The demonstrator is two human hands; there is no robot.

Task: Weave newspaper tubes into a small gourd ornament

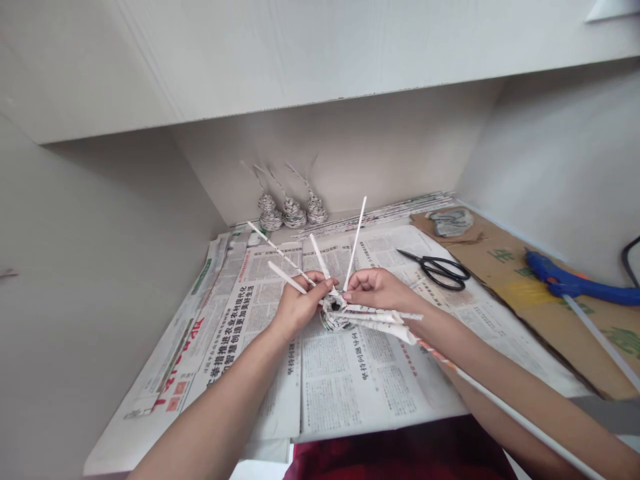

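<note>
Between my hands sits a small round woven piece (pixel 336 322) of rolled newspaper, with a dark hole in its top. Several rolled paper tubes (pixel 381 325) stick out from it to the upper left, up and right. My left hand (pixel 303 303) is closed on its left side, thumb and fingers pinching near the bases of the tubes. My right hand (pixel 375 288) is closed at the upper right, its fingertips pinching a white upright paper tube (pixel 356 243). A long paper strand (pixel 505 403) runs from the piece under my right forearm to the lower right.
Newspaper sheets (pixel 330 393) cover the table. Black scissors (pixel 440 270) lie right of my hands. Three woven gourd shapes (pixel 294 212) stand at the back beside long thin paper sticks (pixel 385 215). Cardboard (pixel 525 300) on the right bears a blue glue gun (pixel 575 280) and a grey cloth (pixel 451 222).
</note>
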